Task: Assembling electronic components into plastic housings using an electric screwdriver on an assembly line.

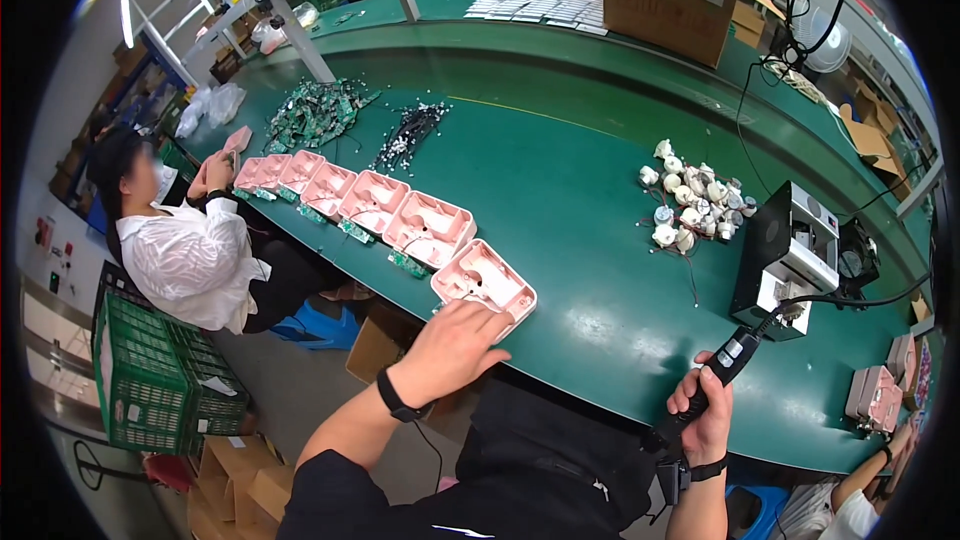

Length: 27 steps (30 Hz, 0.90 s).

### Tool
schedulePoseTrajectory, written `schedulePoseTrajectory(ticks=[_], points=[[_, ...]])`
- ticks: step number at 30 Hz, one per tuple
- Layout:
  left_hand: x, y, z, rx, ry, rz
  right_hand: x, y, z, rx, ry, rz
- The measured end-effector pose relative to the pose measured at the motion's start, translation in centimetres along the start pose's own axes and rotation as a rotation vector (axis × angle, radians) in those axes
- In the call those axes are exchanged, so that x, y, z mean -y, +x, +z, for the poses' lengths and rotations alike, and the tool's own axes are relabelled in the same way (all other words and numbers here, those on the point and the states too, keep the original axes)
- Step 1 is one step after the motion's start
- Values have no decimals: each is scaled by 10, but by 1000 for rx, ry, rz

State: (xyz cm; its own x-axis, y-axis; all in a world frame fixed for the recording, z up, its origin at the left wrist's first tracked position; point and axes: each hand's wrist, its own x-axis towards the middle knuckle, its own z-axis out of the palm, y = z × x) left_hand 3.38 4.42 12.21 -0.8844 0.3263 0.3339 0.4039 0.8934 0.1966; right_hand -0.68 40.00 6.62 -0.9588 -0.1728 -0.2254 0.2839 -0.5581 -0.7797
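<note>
My left hand [452,352] grips the near rim of a pink plastic housing [490,275], the closest in a row by the table's front edge. The housing lies open side up, with small parts inside. My right hand [703,405] is wrapped round a black electric screwdriver [735,352], held slanted over the front edge; its black cord leads off to the right. I cannot make out its tip. Beyond my left hand, several more pink housings [428,225] curve away to the left, with green circuit boards [407,264] at their near sides.
A black-and-silver box machine [790,255] stands right, beside a pile of white motor-like parts [695,195]. Farther left lie heaped circuit boards [315,115] and black wires [410,135]. A co-worker [185,250] sits left, hands on a pink part. More pink housings [876,400] sit far right.
</note>
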Motion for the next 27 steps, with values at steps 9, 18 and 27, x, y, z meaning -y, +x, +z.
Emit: schedulePoseTrajectory(ticks=[9,18,27], points=[[-15,26,49,-182,-72,-149,-2,-1,-17,41,-39,-11],[-7,45,55,-294,-36,-269,-4,2,-24,119,34,5],[102,15,-23,-515,134,-511,-5,-1,-31,119,6,-42]])
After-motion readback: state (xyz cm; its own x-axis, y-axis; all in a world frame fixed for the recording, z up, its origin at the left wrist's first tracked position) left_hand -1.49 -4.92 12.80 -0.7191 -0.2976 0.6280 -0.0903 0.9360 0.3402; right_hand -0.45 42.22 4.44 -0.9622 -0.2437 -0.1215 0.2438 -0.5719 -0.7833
